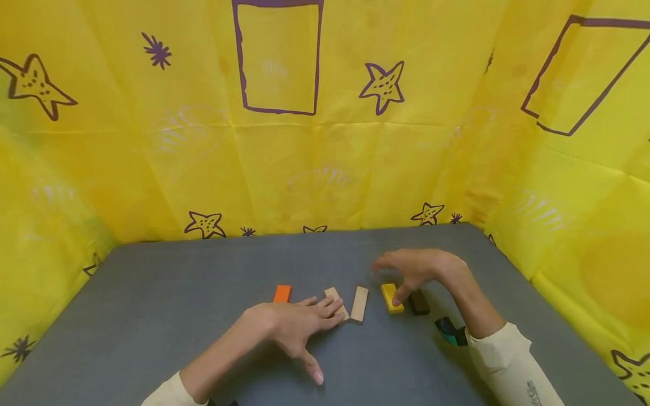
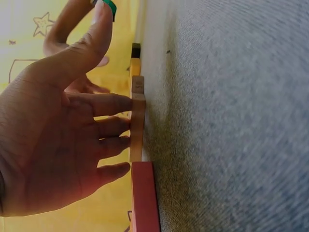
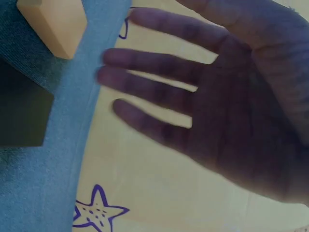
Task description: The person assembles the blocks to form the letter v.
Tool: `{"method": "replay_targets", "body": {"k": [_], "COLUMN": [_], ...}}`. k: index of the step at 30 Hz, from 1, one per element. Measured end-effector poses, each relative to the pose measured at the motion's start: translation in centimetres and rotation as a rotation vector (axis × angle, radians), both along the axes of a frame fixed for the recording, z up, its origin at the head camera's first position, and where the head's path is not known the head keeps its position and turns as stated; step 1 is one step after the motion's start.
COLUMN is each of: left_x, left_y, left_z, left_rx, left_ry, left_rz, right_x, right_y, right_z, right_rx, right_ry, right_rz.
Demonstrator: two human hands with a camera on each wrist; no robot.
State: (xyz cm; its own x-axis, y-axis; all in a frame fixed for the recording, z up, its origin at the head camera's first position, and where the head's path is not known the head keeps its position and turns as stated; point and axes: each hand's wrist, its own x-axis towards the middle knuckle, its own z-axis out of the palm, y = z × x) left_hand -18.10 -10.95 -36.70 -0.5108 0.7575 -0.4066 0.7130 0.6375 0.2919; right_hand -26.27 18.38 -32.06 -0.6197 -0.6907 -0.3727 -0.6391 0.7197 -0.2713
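Observation:
Several small rectangular blocks lie in a row on the grey table. My left hand (image 1: 299, 327) has its fingers spread, fingertips at a plain wooden block (image 1: 331, 293) and thumb apart. An orange block (image 1: 282, 293), red-looking in the left wrist view (image 2: 145, 198), is partly hidden behind that hand. A second wooden block (image 1: 359, 304) stands at a slant close beside the first. My right hand (image 1: 418, 268) hovers over a yellow block (image 1: 390, 293), its thumb overlapping it in the head view, fingers extended. Under its palm is a dark brown block (image 1: 418, 303), also in the right wrist view (image 3: 21, 113).
Yellow cloth (image 1: 274, 169) printed with purple starfish and frames hangs around the back and sides of the table (image 1: 167, 293). A black and green piece (image 1: 449, 331) sits at the right wrist.

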Motion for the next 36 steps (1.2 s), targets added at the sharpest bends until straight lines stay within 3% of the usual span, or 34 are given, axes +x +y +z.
{"method": "replay_targets", "body": {"k": [4,12,20,25,36], "left_x": [0.2,0.1,0.1,0.2,0.0], "left_y": [0.3,0.3,0.2,0.1,0.2], "left_z": [0.1,0.1,0.3,0.2,0.2], "left_rx": [-0.017,-0.026,-0.018,-0.017,-0.024], "left_ry": [0.011,-0.015,-0.044,-0.045,-0.074], "left_rz": [0.003,0.016,0.046,0.046,0.049], "right_x": [0.0,-0.1,-0.3,-0.2,-0.3], "right_y": [-0.2,-1.0,-1.8,-2.1,-2.1], "right_z": [-0.6,-1.6,-2.1,-2.1,-2.4], "right_rx": [0.067,0.092,0.181,0.185,0.186], "right_ry": [-0.001,0.034,0.060,0.028,0.058], "right_rz": [0.009,-0.013,0.032,0.029,0.058]}}
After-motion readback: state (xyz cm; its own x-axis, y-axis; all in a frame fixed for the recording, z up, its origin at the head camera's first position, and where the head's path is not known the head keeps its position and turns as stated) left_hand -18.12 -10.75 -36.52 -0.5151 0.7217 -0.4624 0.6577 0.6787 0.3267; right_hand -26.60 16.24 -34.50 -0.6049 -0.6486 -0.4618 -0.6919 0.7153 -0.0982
